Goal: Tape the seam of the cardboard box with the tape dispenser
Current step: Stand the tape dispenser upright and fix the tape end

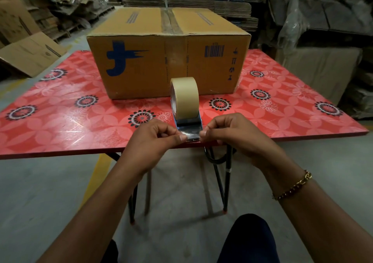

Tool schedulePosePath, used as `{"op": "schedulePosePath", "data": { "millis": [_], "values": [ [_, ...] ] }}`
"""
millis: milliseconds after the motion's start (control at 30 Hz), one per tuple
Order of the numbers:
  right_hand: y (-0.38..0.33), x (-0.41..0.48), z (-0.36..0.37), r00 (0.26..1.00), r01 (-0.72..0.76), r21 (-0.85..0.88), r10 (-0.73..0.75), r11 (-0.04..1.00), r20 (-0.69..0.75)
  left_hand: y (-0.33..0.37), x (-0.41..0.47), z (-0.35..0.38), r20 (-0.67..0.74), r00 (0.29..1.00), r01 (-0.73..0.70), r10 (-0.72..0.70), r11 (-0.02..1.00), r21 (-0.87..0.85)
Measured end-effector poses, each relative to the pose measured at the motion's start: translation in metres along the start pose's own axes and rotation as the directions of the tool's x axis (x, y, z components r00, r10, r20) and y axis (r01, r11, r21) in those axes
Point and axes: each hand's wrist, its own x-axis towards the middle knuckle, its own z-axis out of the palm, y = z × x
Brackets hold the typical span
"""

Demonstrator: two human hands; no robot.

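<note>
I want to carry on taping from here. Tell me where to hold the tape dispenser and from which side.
Take the tape dispenser by the part hanging over the table's near edge, below the blade, coming from the near side. The tape roll stands upright towards the cardboard box, and both hands already pinch the tape end there.

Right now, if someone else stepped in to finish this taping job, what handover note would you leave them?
Left hand and right hand: both pinch the free end of the tape at the tape dispenser's near end, at the table's near edge.
Cardboard box: on the table beyond the dispenser, flaps closed.
Done: a tape strip already lies along the top seam.
Left: whether that strip seals fully cannot be told; no fresh tape has reached the box yet. Lift the dispenser and run it along the seam.
</note>
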Motion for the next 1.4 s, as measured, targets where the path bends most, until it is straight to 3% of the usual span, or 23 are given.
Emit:
{"op": "schedulePosePath", "data": {
  "millis": [400,667,933,1067,1233,1400],
  "values": [
    [-0.015,0.010,0.006,0.988,-0.150,-0.090,0.146,0.985,-0.042,0.007,0.010,0.011,-0.002,0.992,0.129,-0.129,0.989,0.066],
    [-0.009,0.014,0.004,0.966,-0.253,-0.131,0.243,0.958,-0.090,0.005,0.010,0.013,-0.034,0.992,0.124,-0.121,0.987,0.106],
    [-0.007,0.015,0.007,0.966,-0.251,-0.097,0.243,0.963,-0.087,0.007,0.009,0.012,-0.029,0.988,0.156,-0.153,0.982,0.109],
    [-0.006,0.013,0.005,0.974,-0.223,-0.099,0.217,0.970,-0.068,0.007,0.010,0.007,-0.094,0.988,0.135,-0.125,0.985,0.108],
    [-0.007,0.011,0.007,0.978,-0.202,-0.069,0.198,0.977,-0.072,0.008,-0.006,0.007,-0.079,0.989,0.129,-0.129,0.992,-0.003],
    [-0.008,0.009,0.001,0.976,-0.213,-0.009,0.212,0.977,-0.038,0.000,-0.034,0.026,0.040,0.941,0.331,-0.335,0.893,-0.306]
  ]
}}
